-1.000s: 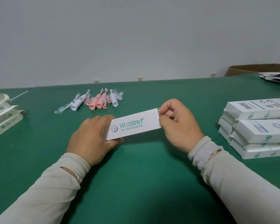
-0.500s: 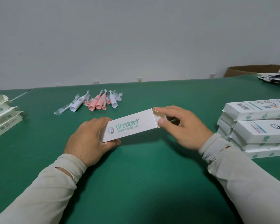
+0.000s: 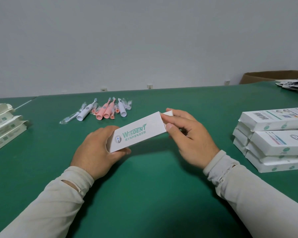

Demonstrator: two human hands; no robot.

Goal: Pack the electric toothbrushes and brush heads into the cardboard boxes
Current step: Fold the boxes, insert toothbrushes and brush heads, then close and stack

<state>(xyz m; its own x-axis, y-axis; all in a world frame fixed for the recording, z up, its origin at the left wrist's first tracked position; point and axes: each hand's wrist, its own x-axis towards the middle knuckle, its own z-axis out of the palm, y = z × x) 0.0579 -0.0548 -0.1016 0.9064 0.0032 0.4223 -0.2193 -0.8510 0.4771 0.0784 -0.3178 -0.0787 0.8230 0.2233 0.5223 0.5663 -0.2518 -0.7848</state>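
Both hands, left hand (image 3: 95, 148) and right hand (image 3: 191, 138), hold the white box (image 3: 138, 133).

A green table (image 3: 144, 194) lay under my fingers. Well beyond them ran a grey wall (image 3: 144, 40) with small sockets (image 3: 149, 86). Far right of my fingers sat a brown carton (image 3: 272, 76) and loose printed leaflets (image 3: 294, 85).

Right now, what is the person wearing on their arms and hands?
Both hands, left hand and right hand, are bare: no gloves, rings or watch show. Both arms wear long cream sleeves. The left sleeve cuff is split open; the right sleeve cuff looks frayed.
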